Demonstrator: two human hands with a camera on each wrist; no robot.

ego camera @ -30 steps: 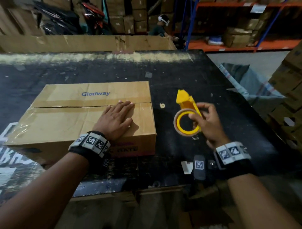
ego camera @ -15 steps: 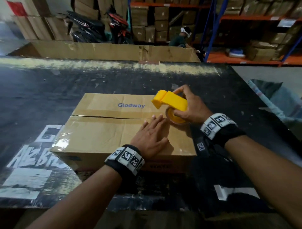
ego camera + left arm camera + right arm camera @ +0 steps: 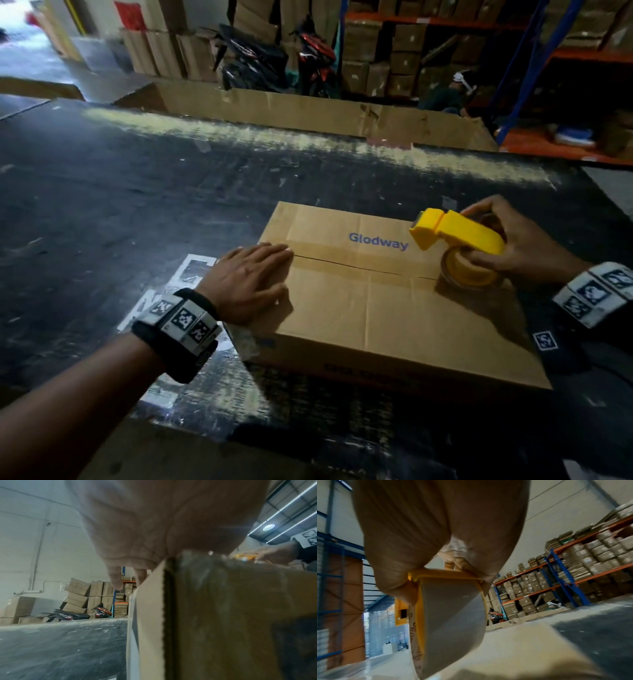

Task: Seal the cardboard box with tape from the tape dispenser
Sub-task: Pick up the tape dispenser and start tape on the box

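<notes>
The right hand (image 3: 520,246) is gripping the yellow tape dispenser (image 3: 457,236), roll resting on the cardboard box (image 3: 376,308) seam; the left hand (image 3: 251,284), fingers flat, is pressing the far end. Taping is seemingly starting; next needs a steady pull leftward along the seam.

Bare forearms, black wristbands (image 3: 185,329) bearing white square-coded marker tags

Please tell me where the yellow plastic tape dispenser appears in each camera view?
Head: yellow plastic tape dispenser at right, on the brown cardboard box.
Left wrist: a yellow sliver at far right, above the box edge.
Right wrist: centre, under the palm.
Shared landmark: the box top.
</notes>
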